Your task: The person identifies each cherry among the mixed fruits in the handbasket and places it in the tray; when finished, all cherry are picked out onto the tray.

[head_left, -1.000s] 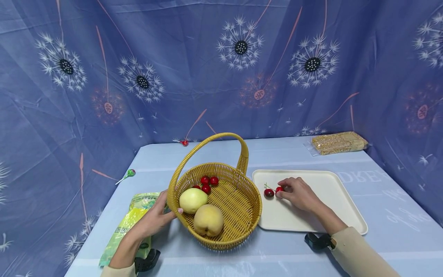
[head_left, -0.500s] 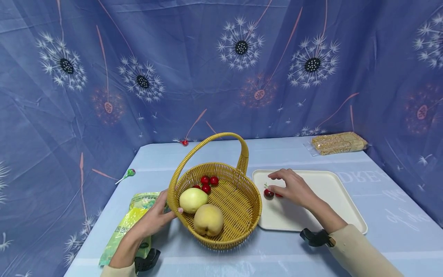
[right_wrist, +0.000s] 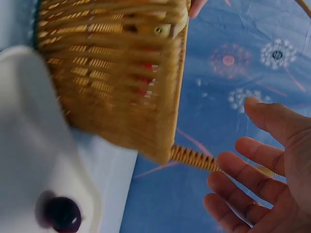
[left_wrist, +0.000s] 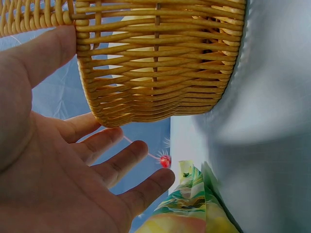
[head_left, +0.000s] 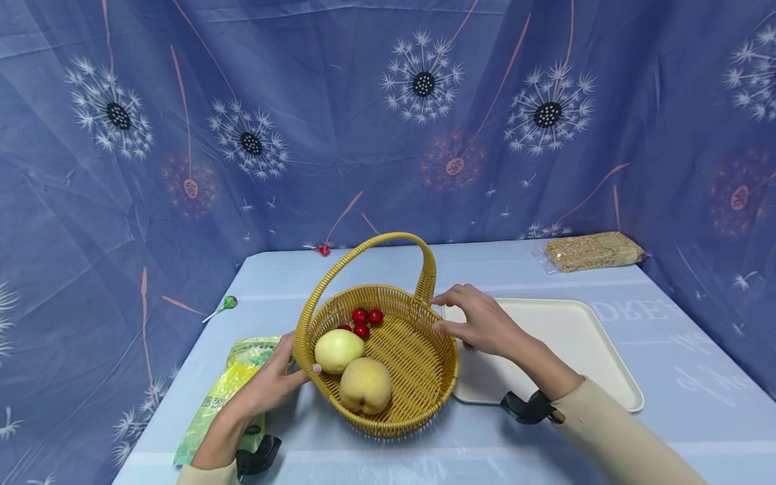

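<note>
A yellow-brown wicker basket [head_left: 418, 364] with a tall handle stands in the middle. Inside lie a pale yellow-green fruit [head_left: 339, 350], a peach [head_left: 366, 386] and several red cherries [head_left: 361, 330]. My left hand [head_left: 281, 374] holds the basket's left side, its thumb over the rim by the handle and its fingers along the outside. My right hand [head_left: 479, 320] reaches to the basket's right rim, its fingers spread and holding nothing; whether it touches the rim I cannot tell. Below it, a dark cherry [right_wrist: 63, 213] lies on the cream tray [head_left: 582, 357]; the head view mostly hides it.
A green and yellow packet [head_left: 218, 404] lies left of the basket, under the left forearm. Two lollipops, one green [head_left: 228, 302] and one red [head_left: 324, 250], lie farther back. A wrapped grain bar [head_left: 594, 251] sits at the back right. Blue cloth [head_left: 364, 135] hangs behind.
My right hand has let go of a cherry on the tray and moved left to the basket's right rim. The left hand and the basket have stayed in place.
</note>
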A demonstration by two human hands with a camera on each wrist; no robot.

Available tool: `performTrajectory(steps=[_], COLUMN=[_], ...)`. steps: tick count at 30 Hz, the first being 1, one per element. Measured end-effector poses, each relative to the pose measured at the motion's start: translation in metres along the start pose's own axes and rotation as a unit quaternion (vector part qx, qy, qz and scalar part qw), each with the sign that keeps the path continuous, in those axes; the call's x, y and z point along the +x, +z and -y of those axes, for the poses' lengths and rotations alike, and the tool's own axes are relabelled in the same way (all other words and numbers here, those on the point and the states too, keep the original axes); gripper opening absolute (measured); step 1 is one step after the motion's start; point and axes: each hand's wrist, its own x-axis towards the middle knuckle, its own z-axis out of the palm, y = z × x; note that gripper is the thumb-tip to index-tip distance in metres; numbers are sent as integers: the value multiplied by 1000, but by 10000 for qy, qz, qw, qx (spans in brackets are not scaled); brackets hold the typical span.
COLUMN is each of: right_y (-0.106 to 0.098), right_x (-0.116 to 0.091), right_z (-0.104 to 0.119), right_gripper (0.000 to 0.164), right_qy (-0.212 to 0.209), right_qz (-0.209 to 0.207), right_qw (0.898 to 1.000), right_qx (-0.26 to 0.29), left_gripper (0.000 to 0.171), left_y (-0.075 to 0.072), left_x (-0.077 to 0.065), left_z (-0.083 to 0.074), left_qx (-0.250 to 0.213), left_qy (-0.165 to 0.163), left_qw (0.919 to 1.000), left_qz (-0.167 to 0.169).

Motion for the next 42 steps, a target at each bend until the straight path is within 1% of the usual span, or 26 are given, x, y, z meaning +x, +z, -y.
performTrajectory(steps=[7, 13, 16, 22, 26, 35, 42], right_y=[4, 13, 19, 31, 37, 51, 64], right_x=[16, 36, 46, 63, 71, 85, 92], right_z=[25, 39, 44, 50, 51, 46, 40], right_gripper=[40, 39, 39, 41, 45, 49, 47], right_qy=[-284, -576, -620, -503, -412, -177, -88], right_qz=[259, 511, 634, 882, 1011, 1475, 1632], right_qw=[9993, 9969, 9960, 9948, 9939, 9885, 9860], right_qx=[42, -144, -78, 83, 141, 274, 318], left_gripper=[71, 72, 73, 76, 73, 74, 74], left_y=[0, 0, 0, 1, 0, 0, 0], left_x=[0, -1, -1, -2, -2, -2, -3], left_z=[0, 0, 0, -1, -1, 0, -1], left_qx=[27, -8, -15, 16, 52, 88, 124], left_qy=[5, -33, -72, -152, -83, -94, -106], left_qw=[10000, 10000, 10000, 9999, 10000, 9999, 9999], left_qz=[0, 5, 7, 17, 5, -7, -5])
